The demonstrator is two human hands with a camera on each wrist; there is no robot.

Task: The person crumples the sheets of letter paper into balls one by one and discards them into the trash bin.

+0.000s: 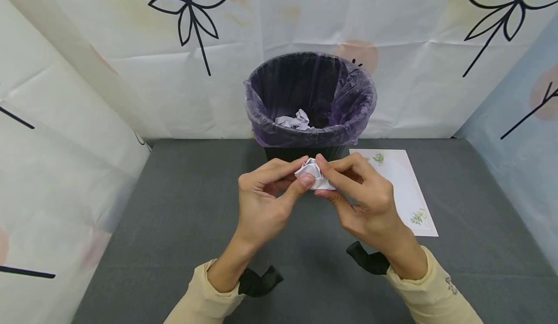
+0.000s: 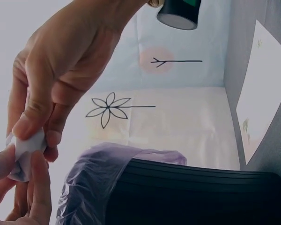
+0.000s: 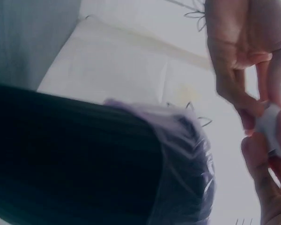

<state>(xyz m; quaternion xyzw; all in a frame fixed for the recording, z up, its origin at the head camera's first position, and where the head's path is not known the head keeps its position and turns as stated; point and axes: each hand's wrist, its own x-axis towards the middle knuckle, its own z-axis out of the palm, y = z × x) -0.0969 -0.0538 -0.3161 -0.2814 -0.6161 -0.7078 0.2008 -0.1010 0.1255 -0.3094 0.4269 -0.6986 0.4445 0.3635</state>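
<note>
A flat dark grey tabletop (image 1: 192, 208) meets a creased white fabric backdrop (image 1: 301, 19) printed with two black-outlined, long-stemmed flowers (image 1: 188, 2). A pale blue fabric wall (image 1: 514, 169) on the right bears a peach disc (image 1: 539, 89) and a thin black forked twig (image 1: 544, 103).

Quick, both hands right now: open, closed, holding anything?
Left hand: closed, pinching the crumpled white paper between thumb and fingers.
Right hand: closed, pinching the same paper from the other side.
</note>
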